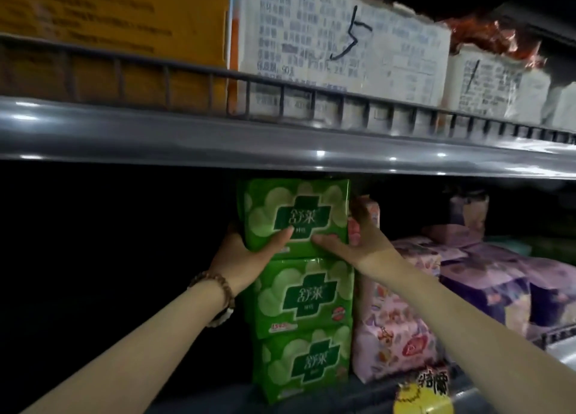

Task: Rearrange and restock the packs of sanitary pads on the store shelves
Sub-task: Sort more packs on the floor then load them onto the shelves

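Fingers [282,234] of left hand [243,258] and right hand [358,242] clasp top green pack's [296,208] sides.

Brown beaded bracelet [218,292] on left wrist

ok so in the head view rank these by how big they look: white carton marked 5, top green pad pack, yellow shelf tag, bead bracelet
1. white carton marked 5
2. top green pad pack
3. yellow shelf tag and bead bracelet: about alike, and the frame edge cuts the tag, so not ranked
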Action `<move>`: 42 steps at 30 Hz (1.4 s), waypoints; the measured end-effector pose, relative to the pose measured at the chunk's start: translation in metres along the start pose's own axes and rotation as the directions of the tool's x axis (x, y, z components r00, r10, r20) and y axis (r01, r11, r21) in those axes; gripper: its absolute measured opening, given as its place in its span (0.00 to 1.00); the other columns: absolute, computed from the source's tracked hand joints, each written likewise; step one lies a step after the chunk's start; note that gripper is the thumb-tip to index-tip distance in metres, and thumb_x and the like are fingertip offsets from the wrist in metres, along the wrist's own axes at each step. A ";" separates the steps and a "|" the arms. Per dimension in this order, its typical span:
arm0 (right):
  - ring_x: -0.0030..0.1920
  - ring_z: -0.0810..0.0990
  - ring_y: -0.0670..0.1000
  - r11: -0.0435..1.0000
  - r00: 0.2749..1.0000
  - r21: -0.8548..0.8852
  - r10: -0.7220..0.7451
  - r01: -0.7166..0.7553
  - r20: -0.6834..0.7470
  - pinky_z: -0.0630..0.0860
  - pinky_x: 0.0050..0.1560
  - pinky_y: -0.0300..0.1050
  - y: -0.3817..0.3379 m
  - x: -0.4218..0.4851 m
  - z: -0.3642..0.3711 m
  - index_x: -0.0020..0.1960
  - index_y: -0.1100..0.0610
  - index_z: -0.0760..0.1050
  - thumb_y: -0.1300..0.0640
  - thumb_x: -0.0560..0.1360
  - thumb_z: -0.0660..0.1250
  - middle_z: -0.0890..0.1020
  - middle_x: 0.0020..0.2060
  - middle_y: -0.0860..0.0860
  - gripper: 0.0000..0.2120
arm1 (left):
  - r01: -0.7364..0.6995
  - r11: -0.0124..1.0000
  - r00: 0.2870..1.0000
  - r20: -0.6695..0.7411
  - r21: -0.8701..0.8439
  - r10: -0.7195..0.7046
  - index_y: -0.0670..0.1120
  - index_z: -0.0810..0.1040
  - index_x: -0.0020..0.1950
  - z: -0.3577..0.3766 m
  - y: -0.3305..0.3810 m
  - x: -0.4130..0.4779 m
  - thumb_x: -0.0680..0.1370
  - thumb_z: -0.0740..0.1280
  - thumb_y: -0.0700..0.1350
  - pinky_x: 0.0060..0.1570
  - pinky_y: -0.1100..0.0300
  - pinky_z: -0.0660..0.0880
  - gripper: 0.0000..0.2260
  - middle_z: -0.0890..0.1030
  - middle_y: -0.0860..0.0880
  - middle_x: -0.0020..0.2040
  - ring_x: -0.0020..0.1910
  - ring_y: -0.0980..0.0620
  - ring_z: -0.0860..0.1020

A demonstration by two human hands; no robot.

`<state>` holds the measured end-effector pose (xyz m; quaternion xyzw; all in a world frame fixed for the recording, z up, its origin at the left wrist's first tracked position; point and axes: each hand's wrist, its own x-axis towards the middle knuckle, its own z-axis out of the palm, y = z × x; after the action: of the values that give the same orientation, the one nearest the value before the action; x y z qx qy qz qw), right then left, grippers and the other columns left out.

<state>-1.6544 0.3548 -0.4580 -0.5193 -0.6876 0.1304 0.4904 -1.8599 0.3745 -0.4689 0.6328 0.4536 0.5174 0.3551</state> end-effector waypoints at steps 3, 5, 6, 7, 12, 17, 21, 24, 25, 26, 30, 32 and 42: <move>0.75 0.55 0.47 0.914 0.931 -0.314 -0.321 0.258 -0.172 0.59 0.74 0.49 -0.004 -0.019 0.011 0.77 0.43 0.48 0.37 0.71 0.68 0.57 0.76 0.47 0.43 | 0.002 0.999 1.000 0.006 -0.033 -0.001 0.49 0.77 0.61 0.004 -0.002 0.000 0.53 0.70 0.69 0.38 0.67 0.76 0.41 0.82 0.53 0.51 0.45 0.59 0.80; 0.75 0.49 0.46 0.921 0.944 -0.290 -0.306 0.262 -0.120 0.58 0.73 0.51 -0.007 -0.033 0.022 0.75 0.35 0.43 0.38 0.73 0.64 0.48 0.78 0.45 0.39 | 0.030 0.998 0.999 0.032 -0.061 -0.029 0.50 0.78 0.59 0.006 0.001 0.002 0.60 0.73 0.65 0.36 0.68 0.75 0.33 0.82 0.53 0.51 0.44 0.60 0.80; 0.75 0.51 0.46 0.969 0.967 -0.153 -0.216 0.195 -0.138 0.59 0.72 0.50 -0.009 -0.035 0.026 0.75 0.36 0.41 0.39 0.73 0.65 0.49 0.78 0.45 0.42 | 0.059 0.996 0.997 0.056 -0.074 -0.054 0.50 0.78 0.59 0.005 0.004 0.003 0.62 0.75 0.62 0.37 0.68 0.74 0.29 0.82 0.53 0.51 0.45 0.59 0.80; 0.75 0.57 0.46 0.993 0.982 0.015 -0.113 0.116 -0.154 0.61 0.72 0.47 -0.007 -0.031 0.027 0.76 0.38 0.39 0.42 0.72 0.68 0.53 0.77 0.45 0.46 | 0.086 0.992 0.993 0.091 -0.091 -0.077 0.50 0.79 0.58 0.004 0.006 0.004 0.62 0.76 0.60 0.39 0.67 0.75 0.28 0.82 0.52 0.51 0.46 0.59 0.80; 0.54 0.82 0.47 0.963 0.981 0.203 0.154 -0.176 0.121 0.77 0.61 0.48 -0.005 0.013 0.006 0.70 0.52 0.66 0.37 0.52 0.78 0.82 0.55 0.46 0.51 | 0.097 0.987 0.983 0.171 -0.130 -0.074 0.52 0.80 0.54 0.000 0.009 0.005 0.56 0.75 0.58 0.43 0.65 0.75 0.28 0.83 0.52 0.51 0.48 0.57 0.80; 0.55 0.82 0.49 0.964 0.959 0.184 0.143 -0.191 0.246 0.77 0.61 0.50 0.011 0.032 0.003 0.67 0.50 0.72 0.35 0.48 0.80 0.84 0.55 0.47 0.50 | -0.017 0.992 0.987 0.154 -0.128 0.037 0.54 0.78 0.54 -0.003 0.006 0.009 0.57 0.73 0.57 0.47 0.67 0.75 0.26 0.82 0.57 0.50 0.49 0.62 0.79; 0.55 0.82 0.47 0.977 0.975 0.161 0.108 -0.140 0.192 0.78 0.59 0.48 0.018 0.046 0.001 0.68 0.48 0.70 0.35 0.50 0.80 0.83 0.55 0.45 0.50 | -0.039 0.998 0.988 0.146 -0.048 0.046 0.55 0.77 0.53 0.001 0.005 0.023 0.66 0.72 0.59 0.44 0.69 0.72 0.18 0.79 0.59 0.49 0.47 0.62 0.77; 0.56 0.81 0.50 0.970 0.954 0.109 0.189 -0.218 0.232 0.76 0.62 0.51 0.026 0.054 0.002 0.69 0.45 0.67 0.30 0.51 0.78 0.81 0.59 0.46 0.51 | 0.061 0.998 0.983 0.174 -0.006 -0.059 0.51 0.72 0.67 0.009 0.004 0.032 0.72 0.67 0.61 0.48 0.65 0.70 0.26 0.76 0.54 0.59 0.54 0.55 0.74; 0.57 0.80 0.49 0.966 0.953 0.087 0.220 -0.242 0.207 0.75 0.62 0.50 0.028 0.055 0.003 0.70 0.44 0.67 0.30 0.52 0.78 0.80 0.61 0.46 0.51 | 0.084 0.996 0.983 0.165 -0.010 -0.081 0.50 0.70 0.69 0.009 0.001 0.032 0.72 0.65 0.63 0.47 0.65 0.70 0.29 0.75 0.53 0.62 0.54 0.54 0.74; 0.58 0.79 0.48 0.968 0.962 0.075 0.226 -0.239 0.150 0.75 0.62 0.48 0.026 0.053 0.004 0.71 0.46 0.66 0.32 0.57 0.77 0.78 0.63 0.47 0.47 | 0.090 0.996 0.988 0.130 -0.016 -0.087 0.51 0.67 0.71 0.009 0.000 0.030 0.73 0.65 0.63 0.47 0.66 0.69 0.31 0.74 0.53 0.64 0.56 0.54 0.73; 0.68 0.68 0.47 0.999 0.996 -0.028 0.039 -0.041 -0.079 0.68 0.65 0.44 0.006 0.013 0.004 0.74 0.44 0.60 0.40 0.74 0.65 0.69 0.68 0.45 0.31 | -0.294 0.943 0.955 0.003 0.153 0.297 0.63 0.49 0.75 -0.005 -0.008 -0.008 0.73 0.58 0.65 0.63 0.74 0.58 0.33 0.60 0.61 0.71 0.67 0.64 0.58; 0.75 0.57 0.46 0.989 0.998 -0.140 -0.038 0.046 0.058 0.58 0.74 0.51 -0.008 -0.009 0.005 0.74 0.37 0.59 0.33 0.71 0.56 0.58 0.75 0.41 0.31 | -0.407 0.794 0.913 0.202 0.452 0.354 0.68 0.45 0.73 -0.008 -0.008 -0.027 0.70 0.51 0.72 0.72 0.61 0.53 0.33 0.51 0.63 0.75 0.72 0.64 0.51; 0.77 0.44 0.44 0.706 0.931 -0.652 -0.029 0.277 0.363 0.47 0.76 0.47 0.000 0.015 0.012 0.76 0.40 0.53 0.42 0.82 0.44 0.44 0.78 0.43 0.23 | -0.351 0.510 0.928 0.364 0.785 0.077 0.58 0.41 0.78 -0.009 -0.005 -0.002 0.59 0.56 0.77 0.71 0.56 0.61 0.52 0.44 0.59 0.78 0.75 0.54 0.57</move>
<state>-1.6635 0.3718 -0.4556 -0.5760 -0.7983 -0.0943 0.1485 -1.8693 0.3737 -0.4722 0.8430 0.5069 0.1801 0.0015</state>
